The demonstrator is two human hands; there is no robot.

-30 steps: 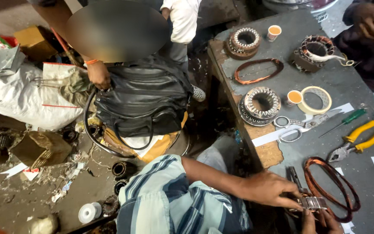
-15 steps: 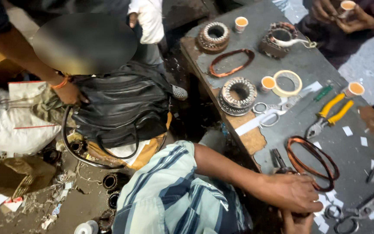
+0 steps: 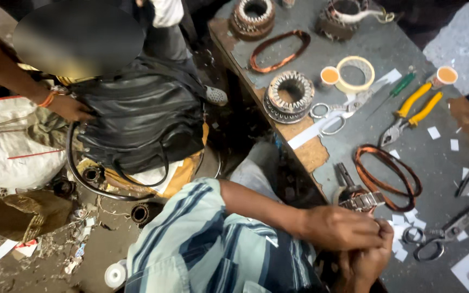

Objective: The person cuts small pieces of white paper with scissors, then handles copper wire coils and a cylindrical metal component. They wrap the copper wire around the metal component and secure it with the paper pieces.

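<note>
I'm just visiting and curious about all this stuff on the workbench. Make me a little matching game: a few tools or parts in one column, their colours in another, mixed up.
Things:
1. pliers
2. screwdriver
3. wire coil by the person's hands
4. bag on the floor

Colours:
A. black
B. copper-orange
C. yellow handles
D. green handle

Pairs: 1-C, 2-D, 3-B, 4-A

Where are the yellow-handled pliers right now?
In the head view, the yellow-handled pliers lie on the grey table at upper right, between the green screwdriver and the small orange-filled cup.
</note>
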